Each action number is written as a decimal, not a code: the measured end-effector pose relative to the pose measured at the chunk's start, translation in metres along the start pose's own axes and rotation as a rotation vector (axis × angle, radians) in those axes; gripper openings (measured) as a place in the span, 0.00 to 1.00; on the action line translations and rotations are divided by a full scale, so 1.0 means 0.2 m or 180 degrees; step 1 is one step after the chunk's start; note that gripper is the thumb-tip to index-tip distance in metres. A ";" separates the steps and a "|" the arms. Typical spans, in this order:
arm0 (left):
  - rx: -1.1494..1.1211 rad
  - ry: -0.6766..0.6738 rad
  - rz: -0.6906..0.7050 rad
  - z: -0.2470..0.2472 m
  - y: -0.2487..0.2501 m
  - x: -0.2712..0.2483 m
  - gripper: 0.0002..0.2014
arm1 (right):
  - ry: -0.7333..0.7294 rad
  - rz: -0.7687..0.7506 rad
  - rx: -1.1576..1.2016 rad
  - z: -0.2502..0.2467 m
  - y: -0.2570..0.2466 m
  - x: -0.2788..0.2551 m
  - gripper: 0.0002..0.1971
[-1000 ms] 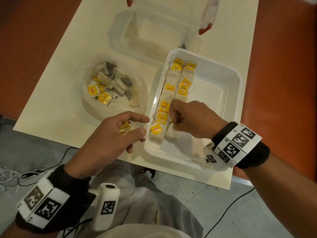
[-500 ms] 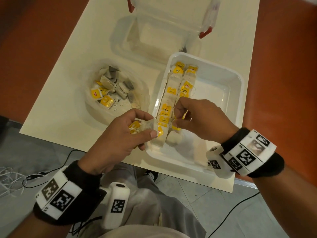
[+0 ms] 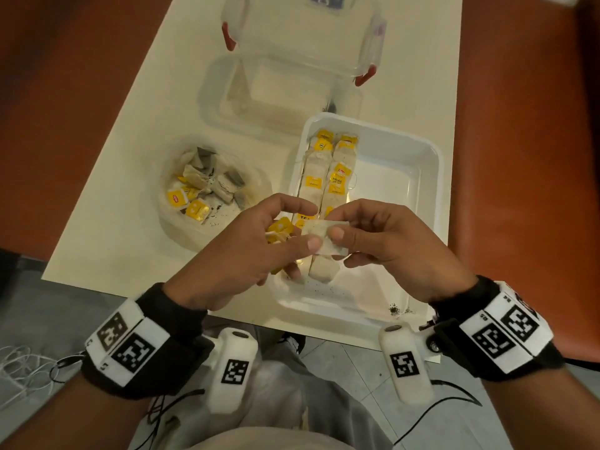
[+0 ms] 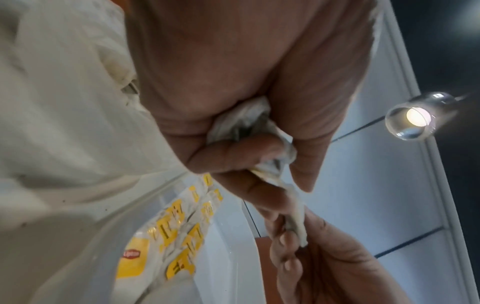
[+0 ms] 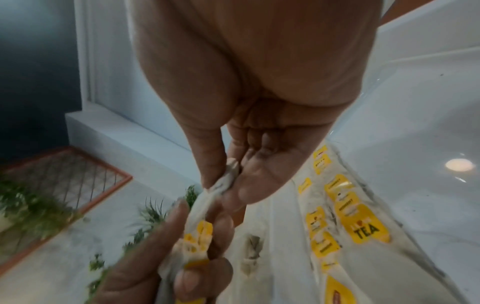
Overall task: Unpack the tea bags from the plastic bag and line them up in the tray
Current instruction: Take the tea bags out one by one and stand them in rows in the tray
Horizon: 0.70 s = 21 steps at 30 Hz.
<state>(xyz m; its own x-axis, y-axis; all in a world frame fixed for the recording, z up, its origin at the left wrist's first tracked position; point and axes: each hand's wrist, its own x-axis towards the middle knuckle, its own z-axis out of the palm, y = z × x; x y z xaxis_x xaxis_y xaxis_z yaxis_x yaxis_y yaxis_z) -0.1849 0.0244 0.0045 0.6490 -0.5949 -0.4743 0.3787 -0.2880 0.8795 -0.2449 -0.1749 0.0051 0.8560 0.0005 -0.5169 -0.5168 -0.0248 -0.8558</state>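
Both hands meet above the near left corner of the white tray [image 3: 425, 177]. My left hand [image 3: 259, 251] holds a small bunch of tea bags [image 3: 279, 230] with yellow tags and pinches one end of a white tea bag [image 3: 319, 235]. My right hand [image 3: 383, 241] pinches that bag's other end between thumb and fingers [image 5: 223, 181]. Two rows of tea bags [image 3: 328, 177] lie along the tray's left side, also seen in the right wrist view [image 5: 345, 209]. The open plastic bag [image 3: 207, 190] to the left holds several more tea bags.
A clear plastic box [image 3: 302, 53] with red clips stands at the back of the cream table [image 3: 130, 203], with its lid [image 3: 276, 92] lying in front. The tray's right half is bare. Tea crumbs [image 3: 394, 308] lie in the tray's near corner. The table's near edge runs under my wrists.
My right hand rose from the tray's tea bag rows and came to the left hand. The left hand moved right with its bunch, and both now pinch one tea bag between them.
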 end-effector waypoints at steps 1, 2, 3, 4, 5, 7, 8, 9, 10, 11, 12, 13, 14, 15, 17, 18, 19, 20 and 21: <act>-0.0093 0.0029 -0.0016 -0.01 0.00 0.00 0.16 | 0.0019 0.0012 0.0158 -0.01 -0.01 -0.01 0.11; -0.0225 0.0056 -0.0047 -0.02 0.01 0.00 0.15 | 0.0011 0.0033 0.0350 -0.02 -0.01 -0.02 0.12; -0.0373 0.0066 -0.0077 -0.03 0.01 0.01 0.14 | -0.0011 0.0068 0.0587 -0.03 -0.02 -0.04 0.13; -0.0504 0.0045 -0.0078 -0.05 0.01 0.01 0.14 | -0.0032 0.0113 0.0862 -0.03 -0.02 -0.05 0.13; -0.0584 0.0016 -0.0042 -0.06 0.02 0.01 0.15 | -0.0041 0.0170 0.1142 -0.04 -0.03 -0.05 0.13; -0.0594 -0.0060 0.0084 -0.07 0.03 0.02 0.18 | -0.0052 0.0274 0.1579 -0.04 -0.03 -0.07 0.12; -0.0597 -0.0122 0.0129 -0.07 0.03 0.03 0.19 | -0.0070 0.0307 0.1720 -0.03 -0.03 -0.07 0.11; -0.0635 -0.0211 0.0150 -0.06 0.04 0.04 0.19 | -0.0099 0.0331 0.1818 -0.03 -0.03 -0.08 0.09; -0.0694 -0.0325 0.0163 -0.05 0.05 0.05 0.19 | -0.0131 0.0350 0.1886 -0.02 -0.03 -0.08 0.07; -0.0730 -0.0438 0.0176 -0.04 0.06 0.06 0.17 | -0.0155 0.0371 0.1943 -0.01 -0.03 -0.08 0.06; -0.0720 -0.0521 0.0191 -0.02 0.08 0.06 0.17 | -0.0166 0.0394 0.1990 0.00 -0.02 -0.08 0.05; -0.0652 -0.0566 0.0212 -0.01 0.09 0.06 0.16 | -0.0171 0.0418 0.2034 0.00 -0.02 -0.09 0.05; -0.0547 -0.0570 0.0233 0.00 0.10 0.07 0.15 | -0.0176 0.0438 0.2086 0.01 -0.02 -0.09 0.05; -0.0436 -0.0530 0.0251 0.01 0.11 0.07 0.14 | -0.0177 0.0455 0.2144 0.01 -0.02 -0.09 0.04; -0.0289 -0.0402 0.0285 0.02 0.12 0.08 0.12 | -0.0161 0.0480 0.2240 0.02 -0.01 -0.09 0.03; -0.0241 -0.0345 0.0304 0.02 0.13 0.08 0.12 | -0.0149 0.0491 0.2271 0.01 -0.01 -0.09 0.03; -0.0197 -0.0295 0.0324 0.03 0.13 0.08 0.12 | -0.0143 0.0507 0.2288 0.02 -0.01 -0.09 0.03; -0.0167 -0.0246 0.0343 0.03 0.13 0.08 0.11 | -0.0145 0.0517 0.2284 0.02 -0.01 -0.09 0.03; -0.0151 -0.0202 0.0356 0.03 0.13 0.08 0.10 | -0.0146 0.0517 0.2247 0.02 -0.01 -0.09 0.04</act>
<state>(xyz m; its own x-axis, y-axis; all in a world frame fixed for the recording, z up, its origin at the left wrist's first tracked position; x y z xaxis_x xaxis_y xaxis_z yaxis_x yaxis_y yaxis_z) -0.1689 0.0020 0.0203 0.6464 -0.6681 -0.3686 0.3380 -0.1824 0.9233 -0.2595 -0.1714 0.0165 0.7743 0.0938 -0.6259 -0.5359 0.6232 -0.5696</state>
